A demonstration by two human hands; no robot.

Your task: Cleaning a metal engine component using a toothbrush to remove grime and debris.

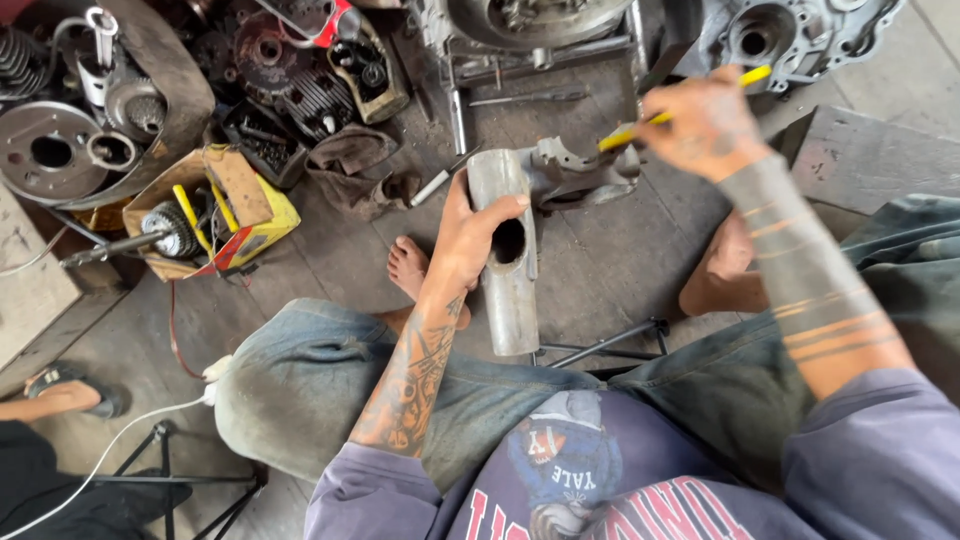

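- The floor is grey, dirty wood boards (600, 270), and it looks like a repair shop with greasy machine parts all around.
- The person sits low with knees apart, in worn jeans and a purple top, with bare feet on the boards.
- The left hand (465, 240) is closed around a grey metal tube part (510, 260), with the thumb lying across the tube near a round hole in its side.
- The tube part is in the middle, just above the lap, and its far end joins a lumpy metal casting (580, 170).
- The right hand (705, 125) is closed on a thin yellow-handled tool (665, 115), held like a pencil.
- The tip of the tool points at the casting, but I cannot tell if it touches.
- I think the work is in the middle: the part is picked up and being poked or cleaned, and it is not put back on any machine yet.
- Far left there is a yellow box (215, 215) with a gear and small tools inside.
- Far at the top lie round metal discs (50, 150), toothed wheels and big engine cases (790, 35).
- Near left, another person's foot in a sandal (70, 390) shows, beside a white cable (130, 425).
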